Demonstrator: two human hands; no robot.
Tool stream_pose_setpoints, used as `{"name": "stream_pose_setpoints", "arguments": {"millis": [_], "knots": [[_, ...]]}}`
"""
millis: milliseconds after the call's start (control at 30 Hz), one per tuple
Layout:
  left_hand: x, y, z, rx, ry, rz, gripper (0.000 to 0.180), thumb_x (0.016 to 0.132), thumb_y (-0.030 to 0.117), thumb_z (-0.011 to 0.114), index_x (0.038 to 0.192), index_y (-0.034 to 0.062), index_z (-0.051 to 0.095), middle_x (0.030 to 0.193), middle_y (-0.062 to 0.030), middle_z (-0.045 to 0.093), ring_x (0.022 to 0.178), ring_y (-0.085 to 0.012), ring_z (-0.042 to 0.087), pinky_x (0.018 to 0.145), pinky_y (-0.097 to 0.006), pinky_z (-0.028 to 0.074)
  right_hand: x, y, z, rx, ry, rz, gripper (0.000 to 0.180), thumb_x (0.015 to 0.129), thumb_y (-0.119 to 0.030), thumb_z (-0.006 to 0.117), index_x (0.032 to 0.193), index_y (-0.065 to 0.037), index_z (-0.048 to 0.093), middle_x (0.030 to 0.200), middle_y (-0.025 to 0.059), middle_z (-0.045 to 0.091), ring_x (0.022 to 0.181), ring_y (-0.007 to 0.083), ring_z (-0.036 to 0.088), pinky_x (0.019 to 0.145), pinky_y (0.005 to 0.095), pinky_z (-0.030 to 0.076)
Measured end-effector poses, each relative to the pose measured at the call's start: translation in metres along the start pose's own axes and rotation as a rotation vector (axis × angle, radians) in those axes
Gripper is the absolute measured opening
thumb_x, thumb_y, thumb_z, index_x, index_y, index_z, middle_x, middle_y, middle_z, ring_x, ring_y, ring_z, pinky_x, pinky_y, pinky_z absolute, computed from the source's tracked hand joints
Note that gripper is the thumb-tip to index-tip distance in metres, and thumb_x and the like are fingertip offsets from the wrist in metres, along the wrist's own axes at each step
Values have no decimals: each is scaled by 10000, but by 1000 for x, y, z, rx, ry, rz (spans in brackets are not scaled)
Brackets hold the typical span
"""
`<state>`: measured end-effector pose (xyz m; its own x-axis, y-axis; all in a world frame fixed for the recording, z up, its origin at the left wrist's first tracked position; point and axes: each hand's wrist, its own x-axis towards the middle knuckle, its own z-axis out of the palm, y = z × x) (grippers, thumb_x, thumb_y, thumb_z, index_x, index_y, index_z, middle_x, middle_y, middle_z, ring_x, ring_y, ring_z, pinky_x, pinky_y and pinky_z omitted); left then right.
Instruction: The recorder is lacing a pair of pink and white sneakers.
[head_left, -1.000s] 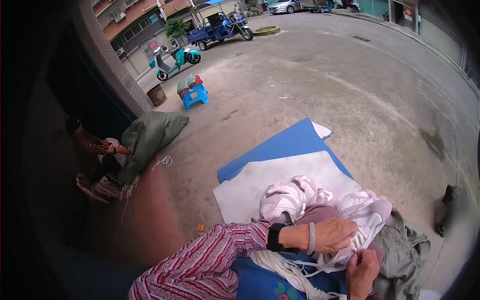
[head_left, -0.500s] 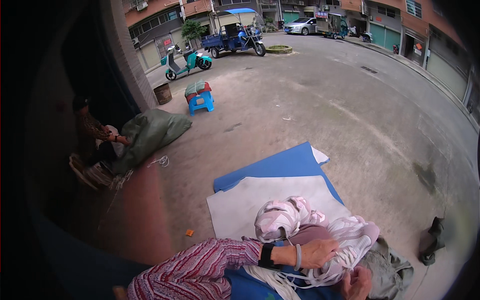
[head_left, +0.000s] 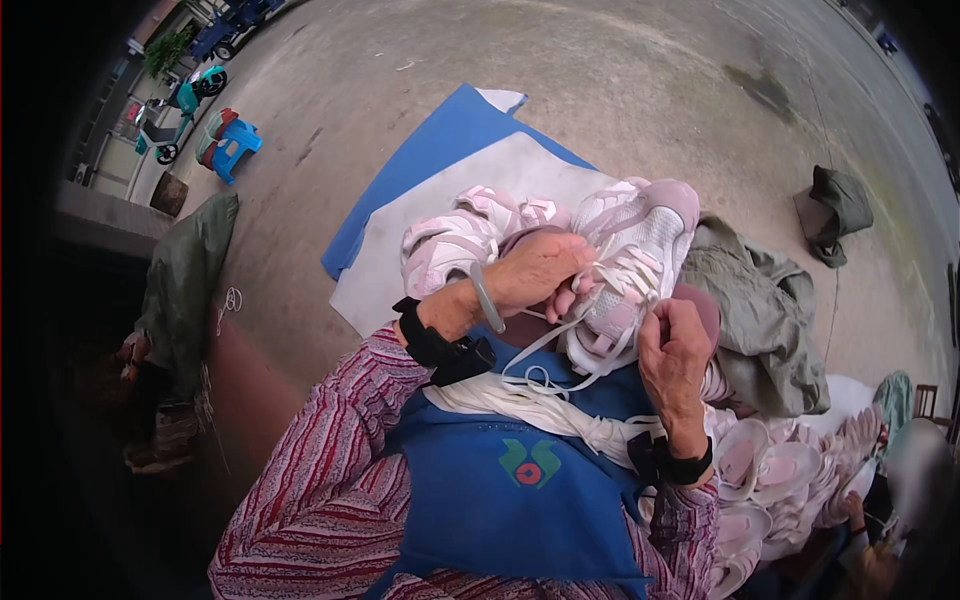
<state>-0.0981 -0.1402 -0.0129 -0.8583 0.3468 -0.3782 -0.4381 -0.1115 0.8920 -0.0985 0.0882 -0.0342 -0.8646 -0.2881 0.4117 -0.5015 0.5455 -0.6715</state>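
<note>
A shoe pile (head_left: 775, 470) has entered view — left hand (head_left: 540, 275) pinching a white shoelace (head_left: 596, 270), right hand (head_left: 675, 350) curled, grip unclear. The pink-and-white sneaker (head_left: 632, 238) lies beyond the blue apron (head_left: 480, 525) — toe away.

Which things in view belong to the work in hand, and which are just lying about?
Work in hand, it seems:
left hand and right hand, at a white lace
pink-and-white shoe
loose lace bundle

Apparently just standing or lying about:
blue stool
teal scooter
rusty bin
dark green cloth
</note>
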Motion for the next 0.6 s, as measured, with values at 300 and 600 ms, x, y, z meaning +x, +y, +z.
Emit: {"name": "stream_pose_setpoints", "arguments": {"millis": [300,600], "knots": [[-9,4,-2,144,43,66,274,832,179,712,993,50,532,720,60,443,534,9,417,433,-145,398,4,27,-31,-167,26,-50,121,767,-8,617,873,-25,561,753,96,537,550,243,531,540,346,457],[-5,-25,20,431,233,250,172,896,162,652,1014,44,610,761,40,554,560,2,462,470,-144,376,-16,16,-15,430,-25,475,155,857,-60,641,995,8,622,774,-18,585,589,23,487,561,179,418]]}}
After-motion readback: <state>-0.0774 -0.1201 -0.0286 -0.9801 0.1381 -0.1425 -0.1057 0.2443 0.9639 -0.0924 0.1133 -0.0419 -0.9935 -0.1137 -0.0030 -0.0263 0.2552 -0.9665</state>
